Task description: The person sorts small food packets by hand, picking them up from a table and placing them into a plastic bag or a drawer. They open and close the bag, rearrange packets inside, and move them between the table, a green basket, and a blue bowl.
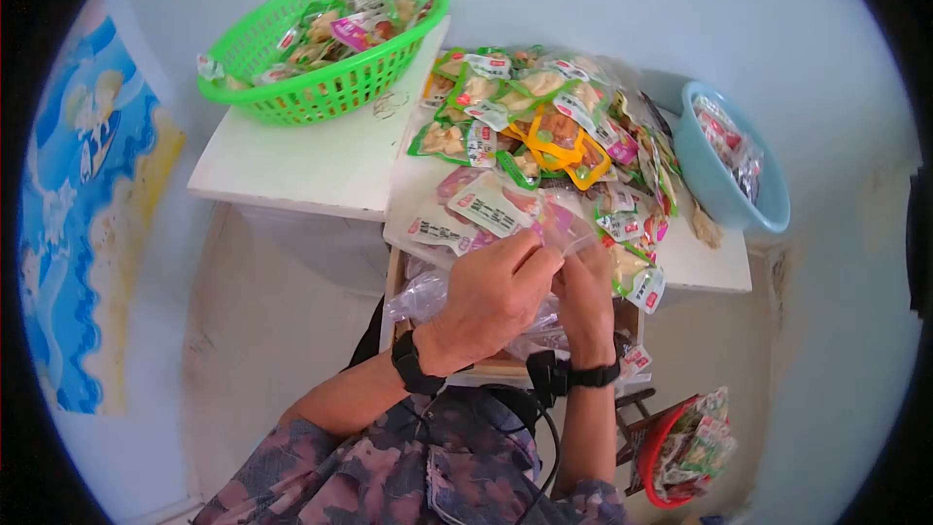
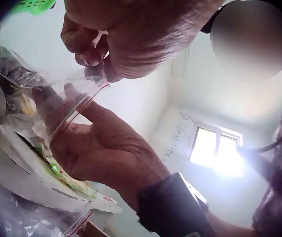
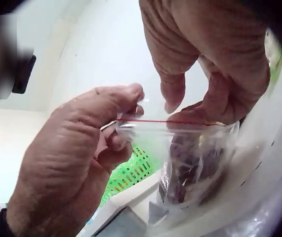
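A clear zip bag (image 3: pixel 153 143) with a red seal line hangs between both hands. My left hand (image 1: pixel 496 297) pinches one end of the bag's mouth between thumb and fingers. At the other end of the mouth is my right hand (image 1: pixel 583 306), its thumb (image 3: pixel 173 94) apart from the fingers. Its longer fingers pass behind the red line and show through the film; their tips are hidden. Beyond the hands, purple packets (image 1: pixel 466 185) with white labels show under clear plastic at the table's front edge.
A heap of food packets (image 1: pixel 544 102) covers the middle of the white table (image 1: pixel 301 170). A green basket (image 1: pixel 321 97) with packets stands at the back left, a blue basin (image 1: pixel 768 194) at the right. Below the hands, an open drawer (image 1: pixel 501 367) holds clear bags; a red basket (image 1: pixel 649 452) stands lower right.
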`<state>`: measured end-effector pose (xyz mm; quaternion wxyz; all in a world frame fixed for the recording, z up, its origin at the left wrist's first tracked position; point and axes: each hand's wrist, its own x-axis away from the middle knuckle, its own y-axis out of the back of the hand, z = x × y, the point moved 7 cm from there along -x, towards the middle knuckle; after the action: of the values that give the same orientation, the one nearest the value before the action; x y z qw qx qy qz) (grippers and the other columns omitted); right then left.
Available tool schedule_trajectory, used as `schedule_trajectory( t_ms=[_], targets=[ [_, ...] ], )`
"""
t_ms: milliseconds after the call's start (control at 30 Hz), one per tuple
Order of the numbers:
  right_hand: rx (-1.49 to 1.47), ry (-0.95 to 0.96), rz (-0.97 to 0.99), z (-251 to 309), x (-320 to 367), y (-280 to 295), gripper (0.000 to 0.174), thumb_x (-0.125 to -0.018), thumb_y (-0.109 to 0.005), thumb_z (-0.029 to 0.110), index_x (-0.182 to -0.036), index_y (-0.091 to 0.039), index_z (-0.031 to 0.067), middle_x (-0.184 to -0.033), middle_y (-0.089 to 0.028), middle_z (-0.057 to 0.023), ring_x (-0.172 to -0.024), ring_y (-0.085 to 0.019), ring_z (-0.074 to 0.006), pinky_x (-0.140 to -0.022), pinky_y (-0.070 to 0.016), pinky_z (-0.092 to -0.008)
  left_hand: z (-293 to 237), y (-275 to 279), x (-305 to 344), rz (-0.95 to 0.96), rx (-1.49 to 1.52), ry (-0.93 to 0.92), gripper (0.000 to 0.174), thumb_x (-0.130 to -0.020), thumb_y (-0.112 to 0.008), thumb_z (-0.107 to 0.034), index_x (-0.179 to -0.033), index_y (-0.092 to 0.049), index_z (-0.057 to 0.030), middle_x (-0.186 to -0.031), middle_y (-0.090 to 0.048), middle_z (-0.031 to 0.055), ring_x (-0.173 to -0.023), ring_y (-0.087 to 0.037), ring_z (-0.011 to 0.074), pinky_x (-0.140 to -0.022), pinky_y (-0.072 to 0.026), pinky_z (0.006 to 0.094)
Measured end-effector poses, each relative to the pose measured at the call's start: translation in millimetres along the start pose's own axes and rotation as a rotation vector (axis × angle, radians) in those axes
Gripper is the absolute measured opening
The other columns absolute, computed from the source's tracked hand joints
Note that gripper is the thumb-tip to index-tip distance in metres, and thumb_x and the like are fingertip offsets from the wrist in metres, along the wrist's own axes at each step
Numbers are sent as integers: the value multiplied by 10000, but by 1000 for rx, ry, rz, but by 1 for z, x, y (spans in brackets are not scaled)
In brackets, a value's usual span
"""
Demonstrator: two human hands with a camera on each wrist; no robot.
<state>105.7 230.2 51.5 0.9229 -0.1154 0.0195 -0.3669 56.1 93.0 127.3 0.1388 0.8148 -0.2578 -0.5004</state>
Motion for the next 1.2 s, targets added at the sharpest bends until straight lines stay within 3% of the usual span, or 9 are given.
schedule_trajectory(
  t_ms=[167, 200, 300, 367, 533, 667, 867, 967, 1200],
  targets=[
    [292, 108, -156, -11, 17, 19, 325, -899, -663, 8, -1211, -573, -6, -856, -646, 6, -696, -585, -57, -585, -466, -193, 0, 1, 4, 7, 81, 9, 188, -811, -701, -50, -994, -656, -50, -863, -584, 80, -713, -646, 272, -582, -512, 379],
    [196, 318, -135, 8, 20, -3, 280, -943, -638, 41, -1212, -565, 16, -923, -648, -10, -783, -619, -94, -672, -521, -234, -4, -1, 4, -12, 88, -34, 191, -808, -695, -57, -995, -657, -51, -867, -584, 78, -722, -648, 271, -587, -514, 378],
    [-72, 232, -165, -34, 4, 7, 226, -985, -584, 63, -1208, -568, 31, -1025, -647, -29, -916, -631, -124, -788, -545, -287, -9, -4, 1, -13, 106, -100, 167, -803, -679, -72, -966, -646, -55, -872, -567, 72, -744, -644, 276, -589, -512, 388],
    [188, 429, -93, -24, -1, -12, 167, -999, -577, 94, -1155, -580, 33, -1048, -615, -22, -946, -585, -111, -810, -518, -297, -6, -4, -1, 3, 119, -110, 158, -796, -680, -72, -948, -640, -59, -870, -557, 71, -743, -638, 283, -587, -508, 395],
    [687, 645, -46, 11, -11, -41, 141, -927, -727, 123, -938, -627, 24, -807, -567, 24, -754, -519, -96, -635, -453, -287, 6, -4, -2, 38, 155, -108, 144, -795, -690, -87, -926, -633, -66, -868, -548, 69, -734, -628, 296, -590, -503, 398],
    [692, 424, -45, 13, -39, -34, 269, -864, -806, 175, -772, -627, -4, -654, -531, 15, -630, -477, -97, -539, -400, -311, 14, 2, 1, 125, 161, -91, 168, -830, -703, -108, -988, -667, -65, -905, -595, 66, -825, -650, 307, -703, -529, 429],
    [960, 418, -150, 18, -47, -30, 396, -871, -795, 427, -822, -740, 38, -662, -642, -114, -567, -558, -208, -570, -463, -377, 54, 40, 14, 151, -148, 38, 836, -804, -825, -364, -1521, -487, -103, -1486, -542, 138, -1425, -445, 349, -1171, -356, 522],
    [973, 585, -192, 16, -47, -36, 401, -908, -754, 424, -831, -734, 31, -659, -640, -110, -592, -585, -217, -586, -466, -382, 71, 21, 28, 374, -251, 65, 1041, -735, -861, -457, -1596, -379, -125, -1600, -426, 136, -1501, -354, 325, -1228, -284, 534],
    [591, 521, -275, 14, -12, 18, 279, -994, -669, 265, -932, -673, -7, -738, -664, -123, -631, -602, -164, -580, -468, -361, 86, 8, 30, 410, -313, 108, 978, -732, -858, -445, -1569, -439, -162, -1592, -456, 85, -1429, -444, 284, -1099, -381, 478]
  ],
)
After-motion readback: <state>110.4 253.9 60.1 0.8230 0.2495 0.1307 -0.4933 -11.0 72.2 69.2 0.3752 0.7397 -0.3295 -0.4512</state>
